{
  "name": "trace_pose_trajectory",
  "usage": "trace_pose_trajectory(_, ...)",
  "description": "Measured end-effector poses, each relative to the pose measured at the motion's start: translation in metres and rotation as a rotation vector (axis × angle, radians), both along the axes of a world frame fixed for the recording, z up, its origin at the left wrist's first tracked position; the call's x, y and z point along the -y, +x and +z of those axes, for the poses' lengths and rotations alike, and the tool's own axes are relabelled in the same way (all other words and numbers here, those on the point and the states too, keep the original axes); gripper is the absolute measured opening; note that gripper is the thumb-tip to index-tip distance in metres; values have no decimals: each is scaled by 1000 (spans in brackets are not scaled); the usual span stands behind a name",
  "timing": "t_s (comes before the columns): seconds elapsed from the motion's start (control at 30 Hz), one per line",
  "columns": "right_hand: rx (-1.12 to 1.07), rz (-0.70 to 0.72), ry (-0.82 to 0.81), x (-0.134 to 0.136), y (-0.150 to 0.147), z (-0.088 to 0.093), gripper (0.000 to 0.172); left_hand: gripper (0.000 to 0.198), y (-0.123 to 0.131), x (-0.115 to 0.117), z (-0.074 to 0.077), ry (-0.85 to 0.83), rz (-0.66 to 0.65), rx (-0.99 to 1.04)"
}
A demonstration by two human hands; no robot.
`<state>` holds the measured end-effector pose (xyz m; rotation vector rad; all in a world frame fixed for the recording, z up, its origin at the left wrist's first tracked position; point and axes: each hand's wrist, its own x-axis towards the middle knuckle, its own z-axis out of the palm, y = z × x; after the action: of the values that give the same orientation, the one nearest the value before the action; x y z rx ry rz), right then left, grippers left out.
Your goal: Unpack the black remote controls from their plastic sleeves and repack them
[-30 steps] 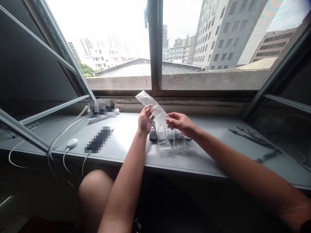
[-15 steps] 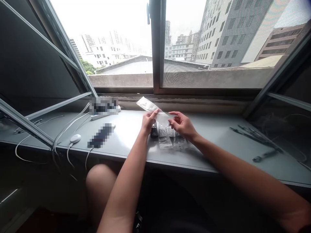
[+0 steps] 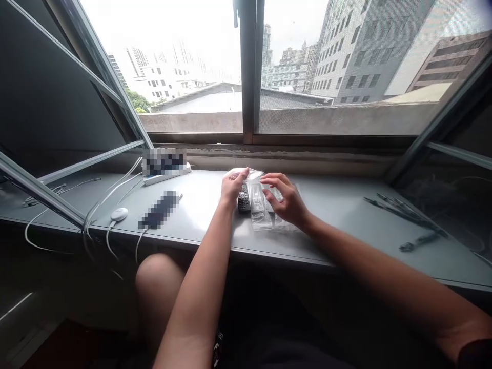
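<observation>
A thin clear plastic bag (image 3: 255, 175) is pinched between the thumb and fingers of my left hand (image 3: 232, 185), held above the desk. Just right of it is my right hand (image 3: 283, 199), thumb and fingers apart in a curve near the bag's edge, with nothing visible between them. Below my left hand a black remote control (image 3: 243, 200) lies on the desk, its upper end partly hidden by the hand. Beside the remote lie clear plastic packets (image 3: 259, 210); my right hand covers part of them, and their contents are hard to make out.
On the grey desk (image 3: 207, 225), a blurred-out dark device (image 3: 159, 210) and a white oval puck (image 3: 119, 214) with cables lie to the left. Behind them is a white power strip (image 3: 169, 177). Dark slender items (image 3: 400, 212) lie at right, and metal frames slant on both sides.
The bag, stretched out flat between both hands before, now sits bunched at my left hand. My right hand's fingers have opened and come off it.
</observation>
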<state>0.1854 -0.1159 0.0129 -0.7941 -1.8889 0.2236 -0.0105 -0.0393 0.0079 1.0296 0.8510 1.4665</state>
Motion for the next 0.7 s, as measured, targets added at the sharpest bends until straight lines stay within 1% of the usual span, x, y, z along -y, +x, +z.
trace_pose_trajectory(0.13,82,-6,86,-4,1,-4,33,39,0,-1,-2,60,51,-61)
trace_pose_trajectory(0.3,120,-33,69,-5,1,-5,37,37,0,-1,-4,74,59,-97)
trace_pose_trajectory(0.53,128,-69,76,-6,0,-7,43,34,2,2,-1,82,63,-92)
trace_pose_trajectory(0.63,157,-65,71,-9,-1,-9,43,36,3,2,-1,100,23,-116)
trace_pose_trajectory(0.7,166,-61,63,-10,0,-10,36,39,2,1,-2,102,-11,-154)
